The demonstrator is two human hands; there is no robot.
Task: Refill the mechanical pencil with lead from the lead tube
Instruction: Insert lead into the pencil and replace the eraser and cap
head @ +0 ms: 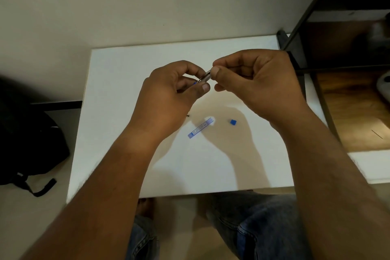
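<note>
Both hands were raised above the white table (118, 91). The left hand (168, 99) and right hand (257, 82) each pinched the mechanical pencil (205, 77) between thumb and fingers. The lead tube (200, 128) lay on the table below, its blue cap (232, 121) nearby but apart.
</note>
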